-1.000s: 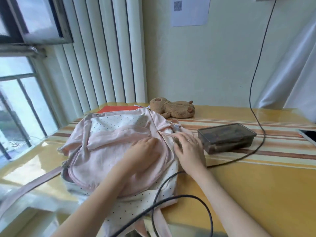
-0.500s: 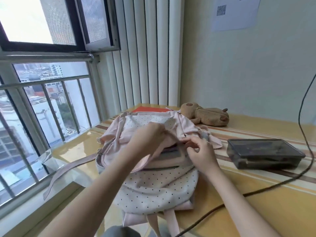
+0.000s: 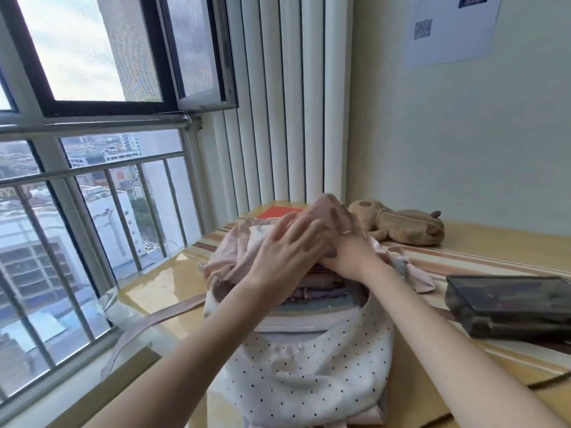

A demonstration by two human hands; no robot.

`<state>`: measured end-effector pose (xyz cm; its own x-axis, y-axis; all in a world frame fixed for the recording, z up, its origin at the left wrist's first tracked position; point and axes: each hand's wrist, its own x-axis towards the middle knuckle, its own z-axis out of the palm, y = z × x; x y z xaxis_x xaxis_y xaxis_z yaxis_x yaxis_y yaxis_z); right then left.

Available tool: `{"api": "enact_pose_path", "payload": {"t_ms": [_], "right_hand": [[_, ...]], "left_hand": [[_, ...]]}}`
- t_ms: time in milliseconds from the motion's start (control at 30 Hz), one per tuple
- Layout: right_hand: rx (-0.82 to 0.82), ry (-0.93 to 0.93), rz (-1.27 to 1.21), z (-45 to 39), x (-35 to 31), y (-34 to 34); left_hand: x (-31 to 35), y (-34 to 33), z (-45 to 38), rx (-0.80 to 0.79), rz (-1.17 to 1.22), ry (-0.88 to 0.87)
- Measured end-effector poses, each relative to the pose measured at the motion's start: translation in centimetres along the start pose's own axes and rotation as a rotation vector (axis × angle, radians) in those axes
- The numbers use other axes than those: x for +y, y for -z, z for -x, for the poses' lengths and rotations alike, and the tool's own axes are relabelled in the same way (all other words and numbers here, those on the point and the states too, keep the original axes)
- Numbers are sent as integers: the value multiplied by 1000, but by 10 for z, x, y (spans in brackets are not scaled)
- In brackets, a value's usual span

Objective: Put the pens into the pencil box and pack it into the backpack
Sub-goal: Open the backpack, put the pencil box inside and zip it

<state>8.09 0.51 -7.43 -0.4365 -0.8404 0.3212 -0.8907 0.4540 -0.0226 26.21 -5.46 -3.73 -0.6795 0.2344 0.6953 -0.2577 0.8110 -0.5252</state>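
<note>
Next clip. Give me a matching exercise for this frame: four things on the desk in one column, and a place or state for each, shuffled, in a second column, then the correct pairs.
Things:
1. backpack
2. pencil box
3. plush toy
4. red book

Places or states:
A. lies near the wall, behind the bag
B. flat at the far end, partly hidden by the bag
C. open at the top, books showing inside
D. lid shut, on the desk right of the bag

Pairs: 1-C, 2-D, 3-A, 4-B
</note>
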Motion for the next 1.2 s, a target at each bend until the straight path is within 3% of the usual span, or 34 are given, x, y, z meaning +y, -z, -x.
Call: {"api": "enact_pose_path", "payload": {"t_ms": [67,133,200,333,433,500,633,700,833,1000,1200], "right_hand": [[-195,-183,-89,-3,18,-8],[-330,-196,-202,1,27,-12],[-379,-182,-254,3,32,-16],[-535,-125,-512,27,56,25],[-410,-226,-626,54,95,57],[-347,-346,-485,70,126,65],[-427,-484,-198,104,178,69],[-326,-547,-124,120,207,66],[-542,-608,125,129,301,18],[-756,-730,357,128,184,74],[-704,-756,335,127,159,73]], "left_hand": [[-10,-12,25,-236,-26,60],[-22,-26,44,-633,5,267],[-32,-40,58,-819,66,447],[-49,-60,70,-854,342,564],[-52,-64,72,-861,390,549],[-52,-62,69,-836,407,555],[-53,-51,57,-779,401,577],[-52,-40,48,-768,345,607],[-52,-29,35,-769,255,565],[-53,-35,35,-746,334,608],[-51,-32,35,-760,298,578]]}}
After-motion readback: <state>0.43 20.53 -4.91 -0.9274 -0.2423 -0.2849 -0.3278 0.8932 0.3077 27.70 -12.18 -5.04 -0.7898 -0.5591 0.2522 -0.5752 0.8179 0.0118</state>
